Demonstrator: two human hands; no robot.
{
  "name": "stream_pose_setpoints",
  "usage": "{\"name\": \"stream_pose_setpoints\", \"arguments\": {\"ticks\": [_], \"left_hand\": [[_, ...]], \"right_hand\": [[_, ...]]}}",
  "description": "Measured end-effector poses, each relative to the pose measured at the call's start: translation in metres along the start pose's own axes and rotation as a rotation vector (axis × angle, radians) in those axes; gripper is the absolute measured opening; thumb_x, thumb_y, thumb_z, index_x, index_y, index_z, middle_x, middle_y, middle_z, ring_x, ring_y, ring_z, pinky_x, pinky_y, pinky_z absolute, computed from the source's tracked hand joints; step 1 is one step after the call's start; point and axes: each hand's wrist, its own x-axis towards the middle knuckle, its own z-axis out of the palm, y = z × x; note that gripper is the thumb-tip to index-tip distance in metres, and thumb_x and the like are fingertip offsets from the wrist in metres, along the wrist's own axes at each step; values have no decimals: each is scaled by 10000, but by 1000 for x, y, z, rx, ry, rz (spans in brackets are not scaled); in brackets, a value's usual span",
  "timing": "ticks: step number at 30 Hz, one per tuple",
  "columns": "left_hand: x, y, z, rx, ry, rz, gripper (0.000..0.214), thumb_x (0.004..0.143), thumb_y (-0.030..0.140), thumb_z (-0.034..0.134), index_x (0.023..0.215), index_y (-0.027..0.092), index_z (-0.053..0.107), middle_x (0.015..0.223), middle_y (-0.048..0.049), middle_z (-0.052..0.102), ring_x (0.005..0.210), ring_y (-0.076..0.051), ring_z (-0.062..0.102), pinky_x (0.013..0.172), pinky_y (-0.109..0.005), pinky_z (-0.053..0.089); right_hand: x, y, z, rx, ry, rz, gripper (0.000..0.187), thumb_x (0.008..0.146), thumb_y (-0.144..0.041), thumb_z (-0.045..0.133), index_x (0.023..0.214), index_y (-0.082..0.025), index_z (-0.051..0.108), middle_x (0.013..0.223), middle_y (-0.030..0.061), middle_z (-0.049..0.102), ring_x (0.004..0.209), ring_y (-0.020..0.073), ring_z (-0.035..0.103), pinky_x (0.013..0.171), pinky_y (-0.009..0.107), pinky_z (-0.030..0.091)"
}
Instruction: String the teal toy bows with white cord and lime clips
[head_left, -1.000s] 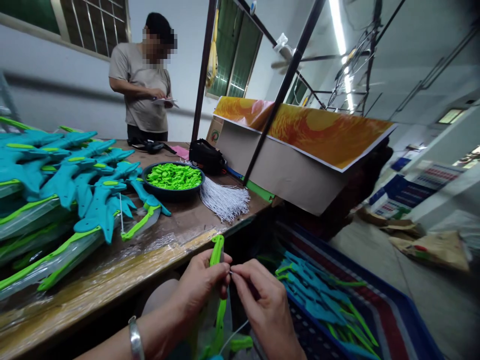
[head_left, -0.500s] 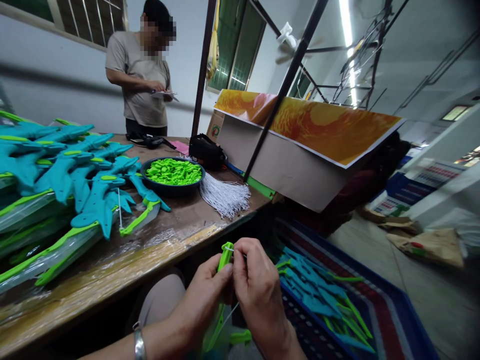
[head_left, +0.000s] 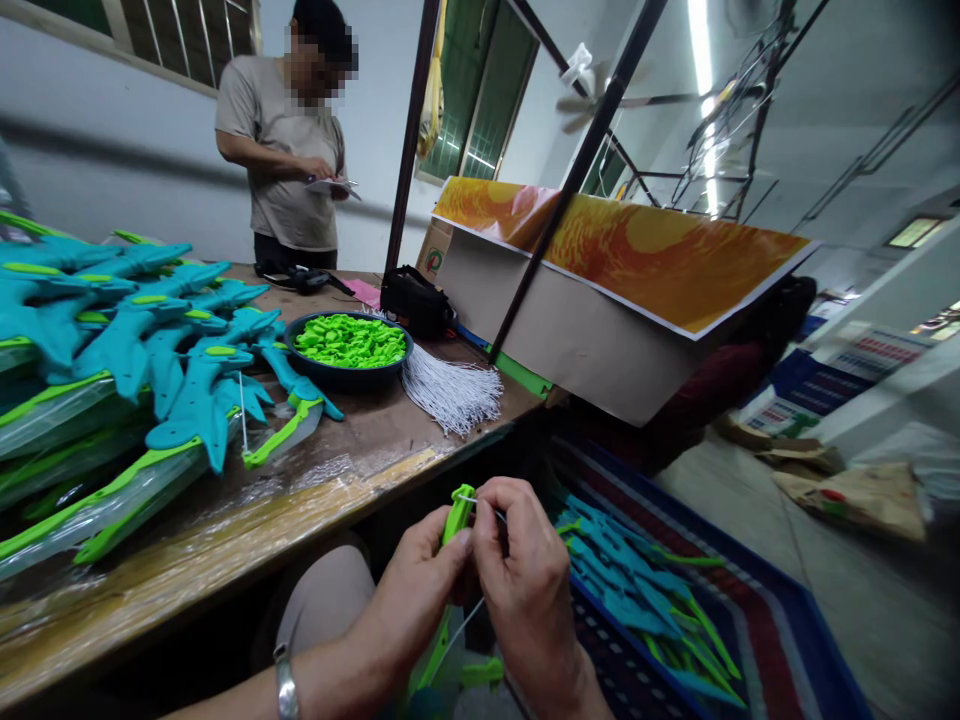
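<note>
My left hand (head_left: pixel 412 580) is closed round a green plastic strip (head_left: pixel 459 515), its narrow tip pointing up and away from me. The strip runs down between my hands to a translucent lower part, which my hands partly hide. My right hand (head_left: pixel 529 580) pinches a thin white string (head_left: pixel 466 618) close beside the tip. A short length of it spans from the tip to my right fingers, and another length hangs down along the strip. Both hands are almost touching, in front of the table edge.
Teal-and-green plastic toys (head_left: pixel 191 395) pile up on the table's left. A dark bowl (head_left: pixel 351 378) holds small green parts, beside a bundle of white strings (head_left: pixel 454 392). At lower right, a blue-edged crate (head_left: pixel 817 610) contains more teal pieces (head_left: pixel 615 560). A person (head_left: pixel 289 150) stands behind the table.
The view has shifted slightly. My right fingers have drawn a little away from the strip's tip, so more string shows between them; both hands keep their hold.
</note>
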Motion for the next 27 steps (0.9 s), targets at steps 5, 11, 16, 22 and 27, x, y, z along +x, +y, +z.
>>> {"name": "stream_pose_setpoints", "arguments": {"ticks": [5, 11, 16, 22, 27], "left_hand": [[2, -1, 2, 47, 32, 30, 240, 844, 374, 682, 770, 191, 546, 661, 54, 416, 620, -116, 336, 583, -240, 327], [-4, 11, 6, -34, 23, 44, 192, 754, 188, 659, 943, 208, 689, 861, 0, 619, 853, -181, 524, 847, -277, 440], [0, 14, 9, -310, 97, 8, 185, 712, 328, 724, 842, 198, 702, 838, -22, 646, 865, -203, 548, 788, -296, 463], [13, 9, 8, -212, 280, 30, 348, 618, 455, 815, 625, 180, 601, 640, 1, 555, 644, -152, 497, 631, -290, 417], [14, 49, -28, 157, 423, 107, 241, 798, 282, 650, 587, 168, 627, 522, -7, 553, 530, -144, 506, 550, -284, 381]], "right_hand": [[-1, -1, 0, -89, 10, -56, 149, 1014, -100, 441, 937, -192, 530, 868, 43, 572, 764, 165, 592, 695, 281, 508], [-6, 2, 3, -145, -15, -69, 181, 1028, -137, 471, 1141, -173, 607, 1101, 107, 562, 912, 188, 648, 753, 281, 554], [-3, 5, -3, -40, -151, 100, 175, 1025, -189, 485, 1127, -189, 627, 1099, 90, 597, 968, 205, 652, 819, 308, 555], [-10, 5, -5, 40, -206, 118, 162, 994, -257, 525, 1068, -218, 664, 1036, 67, 635, 939, 205, 643, 796, 308, 540], [-6, 11, 2, 12, -169, 126, 288, 925, -438, 586, 1087, -219, 678, 965, 77, 688, 739, 198, 647, 628, 318, 506]]}}
